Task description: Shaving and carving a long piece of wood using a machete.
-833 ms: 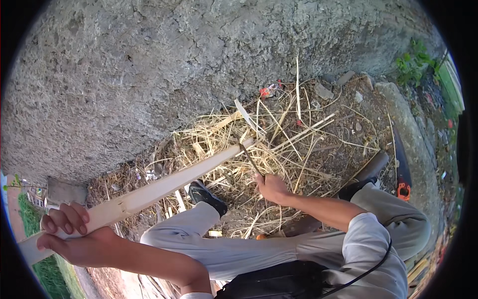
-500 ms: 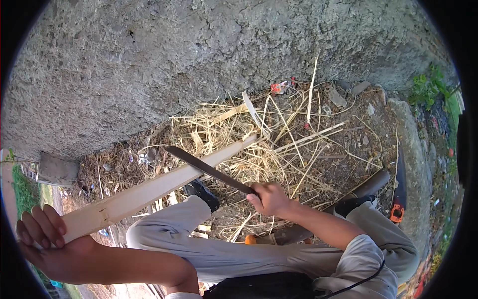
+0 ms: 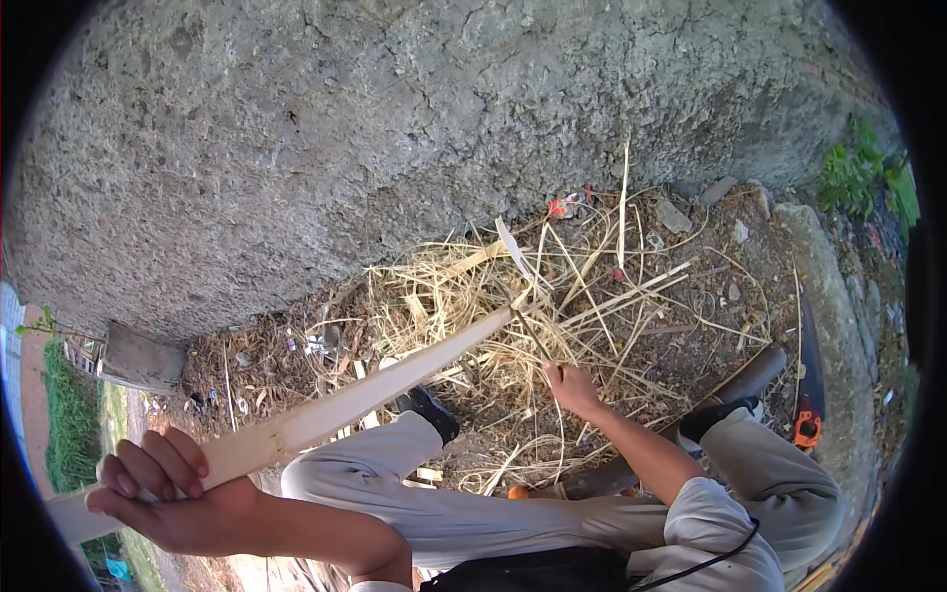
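A long pale strip of split bamboo (image 3: 367, 389) slants from the lower left up to the middle, a node showing partway along it. Round its near end the fingers of my left hand (image 3: 163, 493) are closed. My right hand (image 3: 575, 387) grips a dark-bladed knife (image 3: 538, 341) at the strip's far end. Seen nearly end-on, the blade appears narrow, and I cannot tell whether its edge touches the bamboo. Beneath the strip's far end lies a tangled heap of thin bamboo shavings (image 3: 473, 281).
A rough grey wall (image 3: 395, 128) rises beyond the heap. To the right, a saw with an orange handle (image 3: 807, 426) lies by a stone ledge (image 3: 834, 296). A dark pole (image 3: 755, 373) rests near my right foot, and a grey block (image 3: 143, 357) stands at left.
My right hand has swung the knife right, from across the strip's middle to its far end. My left hand, still on the strip, appears further right in a slightly shifted view.
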A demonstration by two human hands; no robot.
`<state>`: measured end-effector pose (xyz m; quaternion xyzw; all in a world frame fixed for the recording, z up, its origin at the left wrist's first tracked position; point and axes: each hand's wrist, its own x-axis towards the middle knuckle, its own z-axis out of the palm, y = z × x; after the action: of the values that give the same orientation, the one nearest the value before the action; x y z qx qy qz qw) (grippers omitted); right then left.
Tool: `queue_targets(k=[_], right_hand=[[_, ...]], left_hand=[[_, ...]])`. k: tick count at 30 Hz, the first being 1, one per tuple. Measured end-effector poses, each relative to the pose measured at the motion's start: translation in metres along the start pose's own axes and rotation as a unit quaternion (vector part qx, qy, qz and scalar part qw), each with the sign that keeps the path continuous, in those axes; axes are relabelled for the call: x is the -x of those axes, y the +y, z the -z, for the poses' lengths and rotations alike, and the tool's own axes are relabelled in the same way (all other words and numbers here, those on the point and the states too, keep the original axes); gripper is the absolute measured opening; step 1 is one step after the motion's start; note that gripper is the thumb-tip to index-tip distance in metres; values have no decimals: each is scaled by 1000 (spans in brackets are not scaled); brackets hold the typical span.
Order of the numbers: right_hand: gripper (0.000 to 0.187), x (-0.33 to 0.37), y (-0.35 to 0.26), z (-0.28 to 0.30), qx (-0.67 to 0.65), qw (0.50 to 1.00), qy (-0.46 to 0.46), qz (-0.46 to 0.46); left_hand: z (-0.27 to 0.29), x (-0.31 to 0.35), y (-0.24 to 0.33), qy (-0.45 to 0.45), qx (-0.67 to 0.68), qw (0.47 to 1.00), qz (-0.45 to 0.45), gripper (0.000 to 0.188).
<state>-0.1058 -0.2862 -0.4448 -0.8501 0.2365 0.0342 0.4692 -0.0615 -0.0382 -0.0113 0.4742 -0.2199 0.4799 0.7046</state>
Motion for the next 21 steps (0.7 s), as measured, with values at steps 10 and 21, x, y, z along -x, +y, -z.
queue_targets(k=[10,21], right_hand=[[55,43,-91,71,117,977,-178,14],[60,55,-48,41,96,982,-164,-12]], left_hand=[[97,-24,96,-15,-107,992,-64,40],[53,-14,38,44,-131,990,11,41]])
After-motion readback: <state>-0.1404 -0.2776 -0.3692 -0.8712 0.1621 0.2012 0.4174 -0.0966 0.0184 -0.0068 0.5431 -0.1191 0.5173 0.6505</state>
